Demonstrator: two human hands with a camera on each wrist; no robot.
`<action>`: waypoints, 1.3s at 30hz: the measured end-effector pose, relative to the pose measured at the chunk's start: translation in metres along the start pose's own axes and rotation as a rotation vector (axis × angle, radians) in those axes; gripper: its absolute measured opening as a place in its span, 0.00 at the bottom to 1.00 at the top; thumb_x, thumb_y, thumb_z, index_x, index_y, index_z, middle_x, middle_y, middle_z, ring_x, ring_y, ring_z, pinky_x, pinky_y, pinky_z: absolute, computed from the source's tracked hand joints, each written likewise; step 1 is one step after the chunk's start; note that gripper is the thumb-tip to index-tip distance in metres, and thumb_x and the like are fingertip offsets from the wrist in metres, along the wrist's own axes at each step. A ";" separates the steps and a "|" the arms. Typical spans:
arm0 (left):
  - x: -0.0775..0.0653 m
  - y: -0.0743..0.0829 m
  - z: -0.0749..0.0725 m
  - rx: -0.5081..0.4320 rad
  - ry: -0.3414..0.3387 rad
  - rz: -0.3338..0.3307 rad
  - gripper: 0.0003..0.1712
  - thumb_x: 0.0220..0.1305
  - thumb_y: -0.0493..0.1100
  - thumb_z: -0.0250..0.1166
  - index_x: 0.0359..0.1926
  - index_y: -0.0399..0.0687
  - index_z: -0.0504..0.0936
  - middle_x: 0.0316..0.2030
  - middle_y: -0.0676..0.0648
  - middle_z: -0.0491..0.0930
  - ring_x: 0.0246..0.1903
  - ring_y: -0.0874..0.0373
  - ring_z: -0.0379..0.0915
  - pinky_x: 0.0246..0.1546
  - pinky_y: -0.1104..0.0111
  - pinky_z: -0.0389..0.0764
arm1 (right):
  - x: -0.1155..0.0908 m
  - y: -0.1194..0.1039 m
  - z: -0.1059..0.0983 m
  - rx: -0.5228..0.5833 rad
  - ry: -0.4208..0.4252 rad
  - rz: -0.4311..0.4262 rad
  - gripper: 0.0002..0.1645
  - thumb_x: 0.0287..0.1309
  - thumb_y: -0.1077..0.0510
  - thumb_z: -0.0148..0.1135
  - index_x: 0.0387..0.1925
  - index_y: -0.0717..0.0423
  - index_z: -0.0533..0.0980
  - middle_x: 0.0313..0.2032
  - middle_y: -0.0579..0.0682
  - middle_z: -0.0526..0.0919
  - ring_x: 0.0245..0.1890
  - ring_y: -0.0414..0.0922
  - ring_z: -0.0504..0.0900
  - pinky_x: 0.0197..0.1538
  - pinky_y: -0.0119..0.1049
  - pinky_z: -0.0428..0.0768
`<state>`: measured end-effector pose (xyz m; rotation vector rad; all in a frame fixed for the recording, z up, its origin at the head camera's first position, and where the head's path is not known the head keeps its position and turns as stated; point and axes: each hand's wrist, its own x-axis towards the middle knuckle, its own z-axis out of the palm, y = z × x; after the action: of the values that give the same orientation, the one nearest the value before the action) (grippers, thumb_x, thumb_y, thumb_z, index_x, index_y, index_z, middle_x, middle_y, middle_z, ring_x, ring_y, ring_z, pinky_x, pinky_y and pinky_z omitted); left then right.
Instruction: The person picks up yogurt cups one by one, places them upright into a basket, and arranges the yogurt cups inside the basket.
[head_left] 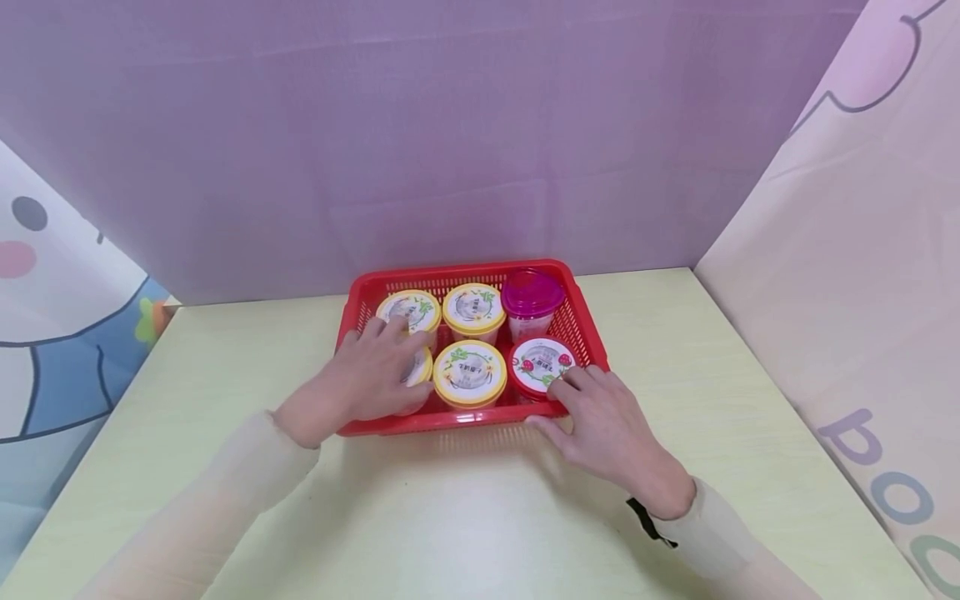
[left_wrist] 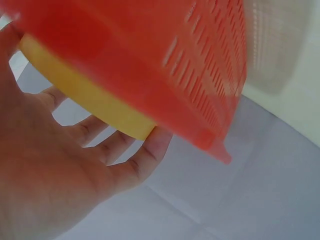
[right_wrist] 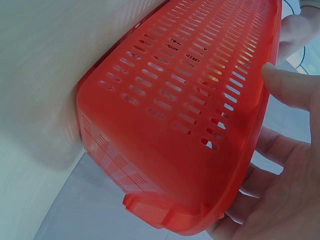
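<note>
A red plastic basket (head_left: 459, 420) holds several lidded cups in two rows. My left hand (head_left: 367, 371) reaches over its left front corner and grips the front-left yellow-lidded cup (head_left: 416, 367), which the hand partly covers. In the left wrist view, fingers spread along the edge of its yellow lid (left_wrist: 85, 90). At the right front corner, my right hand (head_left: 607, 425) holds the basket rim, the thumb (right_wrist: 285, 87) outside and the fingers reaching over. Its fingertips are at the edge of a cup with a strawberry-printed lid (head_left: 536, 362); contact there is unclear.
Other yellow-lidded cups (head_left: 471, 375) and a cup with a magenta domed lid (head_left: 532, 292) stand in the basket. The basket is on a pale table (head_left: 465, 517), close to a purple cloth backdrop (head_left: 450, 150). Printed cloth panels (head_left: 847, 275) flank the table.
</note>
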<state>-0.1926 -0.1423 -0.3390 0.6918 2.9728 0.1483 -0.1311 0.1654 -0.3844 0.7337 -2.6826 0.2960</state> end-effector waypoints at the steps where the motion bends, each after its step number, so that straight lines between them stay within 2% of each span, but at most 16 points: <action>1: 0.000 -0.001 0.001 -0.001 -0.007 -0.004 0.50 0.50 0.59 0.75 0.74 0.61 0.67 0.69 0.41 0.65 0.66 0.41 0.60 0.58 0.36 0.71 | 0.000 0.000 0.000 0.000 0.000 0.000 0.26 0.52 0.37 0.75 0.39 0.54 0.82 0.37 0.50 0.82 0.38 0.48 0.77 0.41 0.43 0.79; 9: 0.003 -0.005 0.008 0.003 -0.056 -0.018 0.54 0.49 0.60 0.76 0.76 0.64 0.64 0.69 0.42 0.65 0.66 0.41 0.59 0.58 0.35 0.71 | -0.001 -0.001 0.000 0.004 -0.005 0.004 0.26 0.52 0.38 0.75 0.40 0.54 0.82 0.37 0.49 0.81 0.39 0.48 0.77 0.41 0.43 0.79; 17: 0.005 -0.006 0.015 -0.007 -0.116 -0.032 0.54 0.49 0.61 0.76 0.77 0.62 0.63 0.70 0.43 0.63 0.67 0.41 0.58 0.58 0.34 0.70 | 0.000 -0.001 0.000 0.006 -0.006 0.003 0.26 0.52 0.38 0.75 0.40 0.54 0.82 0.37 0.49 0.81 0.39 0.48 0.77 0.42 0.43 0.79; 26: 0.005 -0.005 0.015 -0.013 -0.120 -0.008 0.52 0.48 0.63 0.77 0.73 0.59 0.67 0.68 0.44 0.65 0.68 0.41 0.57 0.58 0.34 0.70 | -0.001 -0.002 0.000 0.008 -0.010 0.007 0.26 0.51 0.39 0.76 0.40 0.54 0.82 0.38 0.50 0.82 0.38 0.47 0.76 0.41 0.43 0.79; 34: 0.006 -0.003 0.014 -0.019 -0.157 -0.034 0.52 0.52 0.67 0.73 0.75 0.62 0.64 0.69 0.44 0.62 0.69 0.41 0.55 0.62 0.32 0.64 | -0.001 0.000 -0.003 0.009 -0.020 0.011 0.27 0.51 0.37 0.75 0.41 0.54 0.83 0.37 0.49 0.82 0.37 0.47 0.76 0.41 0.42 0.78; 39: 0.004 0.000 0.013 -0.038 -0.147 -0.047 0.50 0.54 0.67 0.72 0.75 0.61 0.65 0.68 0.42 0.63 0.69 0.41 0.55 0.63 0.33 0.63 | 0.000 0.001 -0.005 0.006 -0.046 0.018 0.28 0.50 0.37 0.75 0.42 0.54 0.83 0.39 0.50 0.82 0.39 0.47 0.77 0.42 0.44 0.80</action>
<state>-0.1947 -0.1399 -0.3524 0.6007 2.8352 0.1439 -0.1297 0.1678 -0.3796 0.7268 -2.7337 0.2956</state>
